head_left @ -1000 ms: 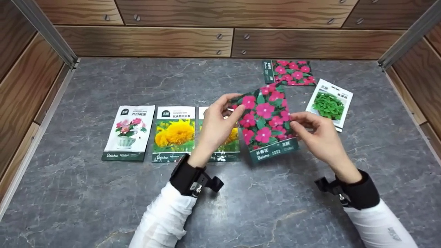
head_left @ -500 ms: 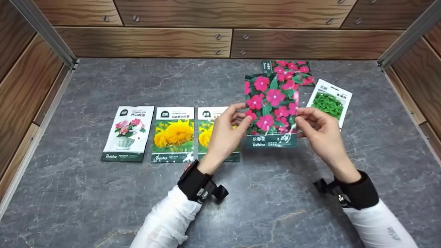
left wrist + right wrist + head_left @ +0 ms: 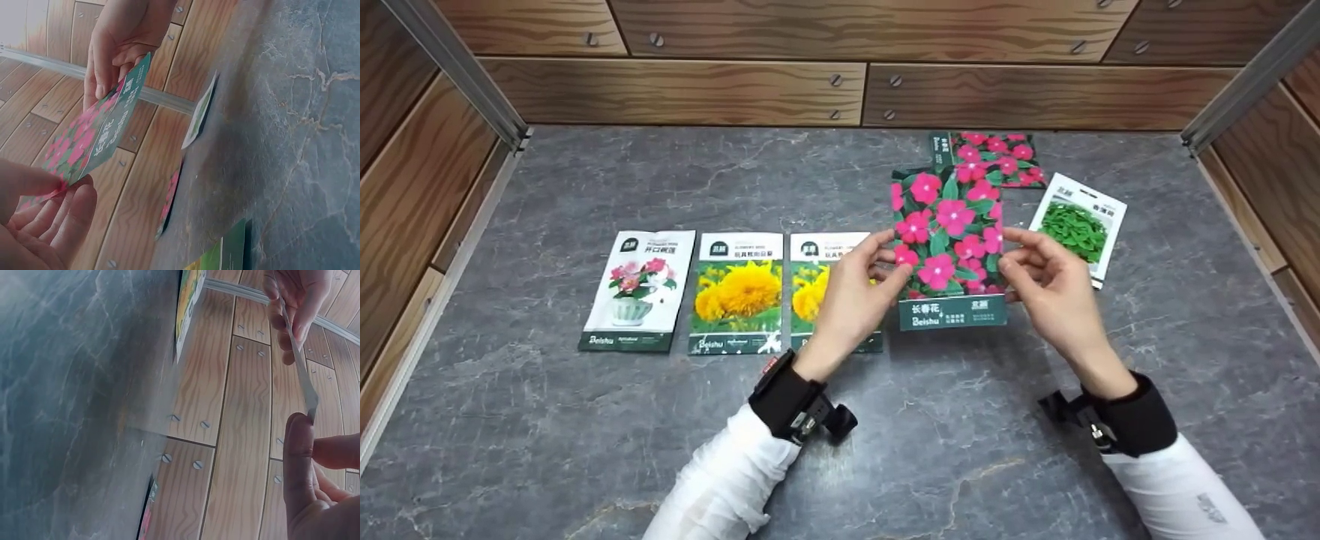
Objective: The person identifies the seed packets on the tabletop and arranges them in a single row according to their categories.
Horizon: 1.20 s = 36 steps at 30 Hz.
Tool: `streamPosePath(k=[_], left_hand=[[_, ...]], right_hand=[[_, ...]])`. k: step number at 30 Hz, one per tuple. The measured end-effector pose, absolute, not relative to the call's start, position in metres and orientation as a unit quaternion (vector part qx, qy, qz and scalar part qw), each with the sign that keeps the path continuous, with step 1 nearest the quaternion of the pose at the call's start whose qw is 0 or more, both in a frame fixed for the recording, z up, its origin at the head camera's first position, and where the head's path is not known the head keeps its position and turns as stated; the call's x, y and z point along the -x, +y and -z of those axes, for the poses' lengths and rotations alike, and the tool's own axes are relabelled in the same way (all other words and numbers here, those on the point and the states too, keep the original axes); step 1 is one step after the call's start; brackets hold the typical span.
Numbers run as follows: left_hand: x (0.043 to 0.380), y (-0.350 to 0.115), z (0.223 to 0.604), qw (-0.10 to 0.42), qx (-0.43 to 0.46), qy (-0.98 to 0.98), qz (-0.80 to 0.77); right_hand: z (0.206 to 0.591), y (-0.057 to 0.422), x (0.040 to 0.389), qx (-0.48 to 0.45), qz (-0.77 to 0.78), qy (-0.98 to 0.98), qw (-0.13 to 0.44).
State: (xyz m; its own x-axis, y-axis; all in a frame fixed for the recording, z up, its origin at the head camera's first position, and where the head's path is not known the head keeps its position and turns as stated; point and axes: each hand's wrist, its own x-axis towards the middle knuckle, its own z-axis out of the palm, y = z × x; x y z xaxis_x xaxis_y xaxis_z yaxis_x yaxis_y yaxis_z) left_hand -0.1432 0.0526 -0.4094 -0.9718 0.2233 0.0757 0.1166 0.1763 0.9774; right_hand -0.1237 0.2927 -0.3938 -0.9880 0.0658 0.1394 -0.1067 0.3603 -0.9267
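Both hands hold a seed packet (image 3: 952, 225) with pink flowers and a dark green band above the table. My left hand (image 3: 855, 292) pinches its left edge between thumb and fingers, and my right hand (image 3: 1050, 289) pinches the right edge. In the right wrist view the packet (image 3: 304, 379) appears nearly edge-on between the two hands. Behind it a second pink-flower packet (image 3: 1012, 159) lies sideways on the table, partly covered from the head view. A white packet with green leaves (image 3: 1076, 229) lies just beyond my right hand.
To the left lie a white packet with a potted flower (image 3: 637, 292) and two yellow sunflower packets, one in full view (image 3: 739, 292), the other (image 3: 808, 300) partly behind my left hand. Wood-patterned walls (image 3: 675, 94) enclose the grey marbled table (image 3: 585, 420).
The held packet has turned from a slant to nearly upright and shifted slightly right with my left hand. Over the last half second it has tilted a little. The packets on the table stay put.
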Motion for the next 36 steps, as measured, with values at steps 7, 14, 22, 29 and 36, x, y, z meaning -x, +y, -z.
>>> streamPosePath(k=[7,14,22,29,36], left_hand=[[0.137,0.056,0.41,0.019,-0.139,0.833,-0.535],[0.129,0.058,0.41,-0.013,-0.261,0.905,-0.335],[0.127,0.058,0.414,0.07,-0.325,0.917,-0.219],[0.127,0.058,0.418,0.061,-0.33,0.924,-0.184],[0.126,0.06,0.419,0.095,-0.32,0.93,-0.154]], right_hand=[[0.399,0.299,0.13,0.002,-0.567,-0.823,0.034],[0.403,0.306,0.135,0.016,-0.557,-0.83,-0.022],[0.406,0.31,0.138,0.02,-0.549,-0.834,-0.04],[0.41,0.311,0.14,0.005,-0.534,-0.843,-0.065],[0.412,0.311,0.14,-0.01,-0.496,-0.862,-0.103]])
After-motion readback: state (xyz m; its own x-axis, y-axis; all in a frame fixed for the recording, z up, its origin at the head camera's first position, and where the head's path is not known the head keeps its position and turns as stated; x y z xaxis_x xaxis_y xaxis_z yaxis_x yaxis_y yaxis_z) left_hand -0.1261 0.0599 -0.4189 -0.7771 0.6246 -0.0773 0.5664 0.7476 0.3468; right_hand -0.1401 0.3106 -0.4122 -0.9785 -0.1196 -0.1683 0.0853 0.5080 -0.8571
